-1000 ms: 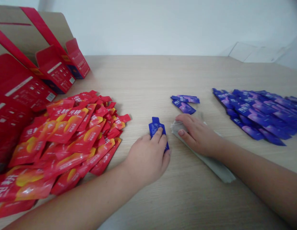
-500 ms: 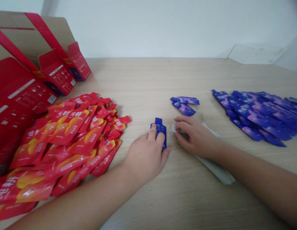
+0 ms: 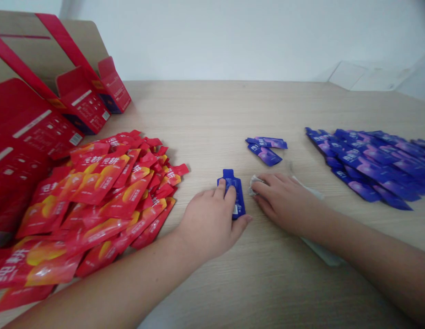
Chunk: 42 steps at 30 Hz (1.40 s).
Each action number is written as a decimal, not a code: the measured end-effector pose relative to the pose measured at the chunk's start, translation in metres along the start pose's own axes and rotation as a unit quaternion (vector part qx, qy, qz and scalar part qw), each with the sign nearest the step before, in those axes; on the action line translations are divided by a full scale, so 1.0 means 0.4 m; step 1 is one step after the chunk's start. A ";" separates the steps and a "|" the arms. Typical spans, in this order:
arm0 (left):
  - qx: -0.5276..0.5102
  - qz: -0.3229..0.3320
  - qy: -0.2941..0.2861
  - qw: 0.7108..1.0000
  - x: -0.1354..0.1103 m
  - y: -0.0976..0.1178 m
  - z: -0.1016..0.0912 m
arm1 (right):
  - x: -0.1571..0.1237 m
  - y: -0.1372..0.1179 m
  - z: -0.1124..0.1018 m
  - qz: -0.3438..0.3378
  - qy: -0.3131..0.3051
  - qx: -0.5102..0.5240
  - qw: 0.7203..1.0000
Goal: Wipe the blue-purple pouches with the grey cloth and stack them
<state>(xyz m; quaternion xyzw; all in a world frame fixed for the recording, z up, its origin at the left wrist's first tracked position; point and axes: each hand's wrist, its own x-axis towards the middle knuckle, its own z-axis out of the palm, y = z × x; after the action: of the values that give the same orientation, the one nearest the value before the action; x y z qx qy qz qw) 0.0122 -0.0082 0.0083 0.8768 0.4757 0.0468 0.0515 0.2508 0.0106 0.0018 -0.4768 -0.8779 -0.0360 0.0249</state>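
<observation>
A blue sachet [image 3: 237,194] with a narrow neck lies on the wooden table, its printed back facing up. My left hand [image 3: 212,219] holds it down, with fingertips on its left side and the thumb by its lower right corner. Just to the right, my right hand [image 3: 284,198] is closed around a crumpled white tissue [image 3: 255,185] that pokes out at the fingertips. Under my right wrist lies a pale folded cloth or tissue stack [image 3: 320,252], partly hidden. Two blue-purple sachets [image 3: 265,153] overlap beyond my right hand.
A heap of red-orange sachets [image 3: 105,183] spreads over the left. Behind it stand red cartons [image 3: 90,107] against a large brown cardboard box [image 3: 23,50]. A pile of blue-purple sachets [image 3: 370,160] lies at the right. A white object [image 3: 366,77] sits by the wall.
My right hand has drawn its fingers in over the white tissue, which now looks more bunched. My left hand stays on the blue sachet. The view has shifted slightly.
</observation>
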 end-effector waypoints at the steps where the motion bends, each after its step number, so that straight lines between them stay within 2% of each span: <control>1: -0.008 0.004 0.003 1.000 0.000 -0.003 0.001 | 0.003 0.001 0.005 -0.007 0.000 0.002 1.000; 4: -0.035 0.001 0.022 0.999 0.001 -0.011 0.007 | 0.013 0.012 0.022 -0.015 0.020 0.031 0.999; 7: -0.062 -0.015 0.041 0.997 0.002 -0.017 0.019 | 0.015 0.021 0.033 0.021 0.063 0.088 0.994; 10: -0.100 -0.022 0.046 0.994 0.006 -0.021 0.037 | 0.009 0.012 0.029 0.042 0.079 0.138 0.986; 13: -0.136 -0.012 0.034 0.990 0.011 -0.022 0.053 | 0.002 -0.015 0.016 0.010 0.083 0.184 0.979; 16: -0.142 0.005 0.030 0.989 0.013 -0.021 0.057 | 0.000 -0.046 0.005 -0.051 0.084 0.213 0.972; 19: -0.136 0.013 0.027 0.990 0.013 -0.019 0.055 | 0.001 -0.061 -0.005 -0.108 0.073 0.188 0.974; 23: -0.133 0.014 0.032 0.991 0.013 -0.017 0.050 | 0.003 -0.058 -0.017 -0.126 0.047 0.175 0.975; 30: -0.131 0.020 0.024 0.991 0.015 -0.017 0.042 | 0.018 -0.055 -0.003 -0.089 0.049 0.237 0.966; 36: -0.123 0.021 0.027 0.992 0.015 -0.015 0.038 | 0.008 -0.055 0.006 0.014 0.050 0.243 0.969; 42: -0.126 0.022 0.024 0.991 0.015 -0.013 0.036 | 0.001 -0.051 -0.007 -0.043 0.009 0.233 0.972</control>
<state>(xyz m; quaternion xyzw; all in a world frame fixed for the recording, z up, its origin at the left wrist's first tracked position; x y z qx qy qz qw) 0.0131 -0.0009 -0.0065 0.8723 0.4475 0.1287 0.1494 0.2335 -0.0005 0.0038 -0.4194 -0.8815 0.1640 0.1419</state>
